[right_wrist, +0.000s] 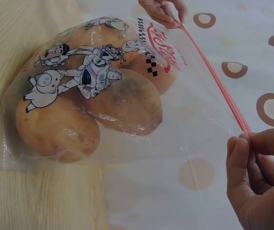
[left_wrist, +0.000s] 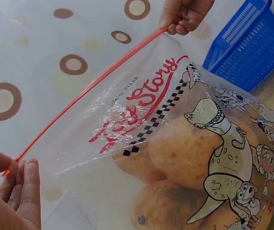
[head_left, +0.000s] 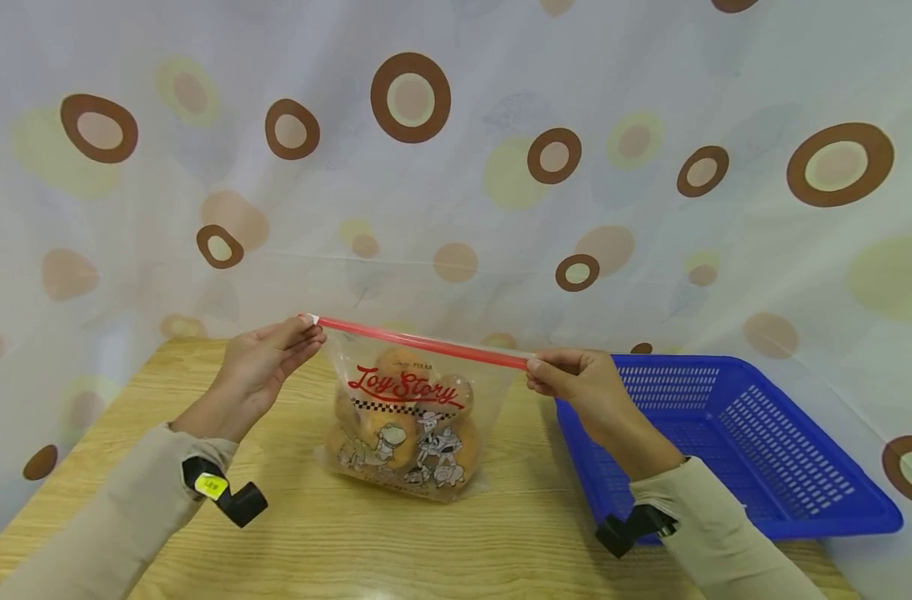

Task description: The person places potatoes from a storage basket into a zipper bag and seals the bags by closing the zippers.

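A clear zip bag (head_left: 493, 417) printed with red "Toy Story" lettering and cartoon figures stands on the table. Several potatoes (left_wrist: 184, 153) fill its lower part. Along its top runs a red zip strip (head_left: 418, 340), stretched straight and slanting down to the right in the head view. My left hand (head_left: 264, 358) pinches the strip's left end, where a small white piece shows. At the opposite end, my right hand (head_left: 583, 387) pinches the strip's right corner between thumb and finger. In the right wrist view the potatoes (right_wrist: 127, 103) press against the plastic.
A blue plastic basket (head_left: 756, 525) with slotted walls stands on the right of the wooden table (head_left: 396, 550), partly behind my right forearm. Behind the table hangs a pale curtain (head_left: 456, 192) with brown rings and spots.
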`<state>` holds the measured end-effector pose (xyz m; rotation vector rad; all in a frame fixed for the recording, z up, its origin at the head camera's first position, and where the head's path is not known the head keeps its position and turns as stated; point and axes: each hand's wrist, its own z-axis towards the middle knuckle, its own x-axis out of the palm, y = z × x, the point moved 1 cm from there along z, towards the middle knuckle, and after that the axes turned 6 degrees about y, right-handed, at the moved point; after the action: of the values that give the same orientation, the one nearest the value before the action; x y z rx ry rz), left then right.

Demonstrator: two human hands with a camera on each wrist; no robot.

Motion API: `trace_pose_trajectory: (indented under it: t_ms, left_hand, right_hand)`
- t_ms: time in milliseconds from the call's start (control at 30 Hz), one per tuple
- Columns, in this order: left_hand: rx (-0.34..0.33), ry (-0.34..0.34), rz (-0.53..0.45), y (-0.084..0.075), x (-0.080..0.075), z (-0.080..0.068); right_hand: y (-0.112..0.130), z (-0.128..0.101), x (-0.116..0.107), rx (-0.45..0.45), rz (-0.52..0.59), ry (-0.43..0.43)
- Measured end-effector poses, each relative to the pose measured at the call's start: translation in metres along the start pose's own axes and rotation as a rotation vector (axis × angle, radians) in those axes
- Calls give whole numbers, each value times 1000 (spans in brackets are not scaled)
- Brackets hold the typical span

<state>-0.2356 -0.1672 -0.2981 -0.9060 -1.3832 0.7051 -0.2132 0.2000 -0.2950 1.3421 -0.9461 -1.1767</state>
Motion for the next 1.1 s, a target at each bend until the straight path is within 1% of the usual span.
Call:
trace_pose_trajectory:
  t_ms: [133,233,433,533,700,767,833,900,1000,1100]
  left_hand:
    - [-2,1,-15,-1,-2,0]
    - [-5,-2,-28,-1,-2,-1]
    - [12,-5,-16,0,0,-3]
    - [29,1,5,1,-1,-4]
    - [50,17,21,3,-5,-8]
    - [52,22,22,3,-7,-9]
    - [52,29,19,3,-9,-11]
    - [54,40,20,3,-10,-12]
    - [55,64,14,4,-11,-12]
    - [55,82,10,5,-10,-11]
  right_hand:
    - [1,1,-1,7,-21,5]
    - [1,2,-1,11,-17,6]
    - [-4,1,1,1,42,-23]
    - [-11,-1,8,-8,86,-64]
    - [-31,-9,33,25,101,-143]
    - [-43,-11,45,42,93,-161]
    - [-57,-13,56,38,97,-177]
    - [-72,-14,64,30,77,-180]
    - [-91,-12,71,37,59,-149]
    - [-104,-7,72,73,49,-72]
